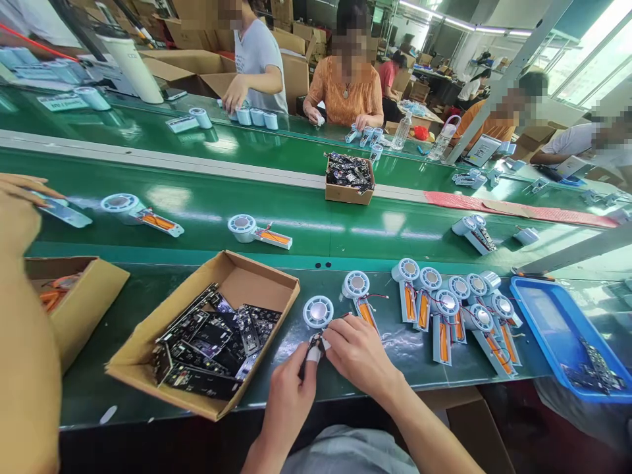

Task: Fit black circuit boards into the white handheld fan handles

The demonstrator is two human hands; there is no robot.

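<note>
My left hand [291, 392] and my right hand [358, 352] meet at the near edge of the green bench. Together they pinch a small black circuit board [314, 343]. My left index finger wears a white cot. The board is held against the lower end of a pale blue fan unit with a round head [318, 311]. The fingers of both hands are closed on the board. To my left, an open cardboard box [257, 280] holds several black circuit boards. To my right lies a row of similar fan units [447, 303] with orange batteries.
A blue tray [543, 293] with boards sits at the right. Fan units [259, 232] ride on the green conveyor belt [345, 224], with a small box of boards [348, 176] beyond them. A neighbour's arm [22, 316] and a cardboard box [89, 293] are at the left. Several people work across the belt.
</note>
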